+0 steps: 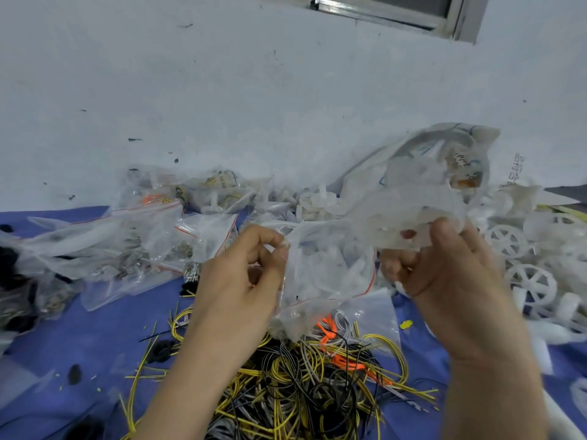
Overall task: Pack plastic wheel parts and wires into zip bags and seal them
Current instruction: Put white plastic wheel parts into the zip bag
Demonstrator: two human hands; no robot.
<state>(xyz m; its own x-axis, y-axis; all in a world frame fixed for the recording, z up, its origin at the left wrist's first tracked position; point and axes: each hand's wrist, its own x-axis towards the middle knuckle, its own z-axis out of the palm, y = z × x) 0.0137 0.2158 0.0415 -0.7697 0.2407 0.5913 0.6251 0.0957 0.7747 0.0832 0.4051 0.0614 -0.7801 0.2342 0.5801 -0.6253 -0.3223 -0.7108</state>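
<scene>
wire pile (301, 376): nearest, loose on the tabletop (95, 338) (blue cover). Yellow, black and white strands tangled together, with a few orange wires (330, 331) on the far side. In no container.
flat bag (378, 309): clear, lies on the far-right edge of the wire pile. Contents not readable.
left hand (241, 274): raised over the wires, its fingers (276, 239) curled, thumb and forefinger pinching the left edge of the zip bag (324, 274).
zip bag: held up between both hands, above the wire pile and off the tabletop. Clear, with a red strip along the lower-right edge. White plastic parts inside. Can't tell if the strip is sealed.
right hand (444, 268): motion-blurred, fingers curled around the crumpled upper-right part of the zip bag, thumb showing through the plastic.
wheels (530, 281): white spoked plastic wheels heaped loose on the tabletop, just right of the right hand.
packed bags (143, 236): heap of red-strip zip bags to the left, behind the left hand, holding small parts and bits of wire.
black parts (12, 274): far left edge, partly under clear plastic.
white parts (317, 201): loose, beyond the held bag, against the wall.
large bag (438, 163): crumpled, printed, far right against the wall (222, 90). Contents unclear.
window frame (397, 14): top right.
</scene>
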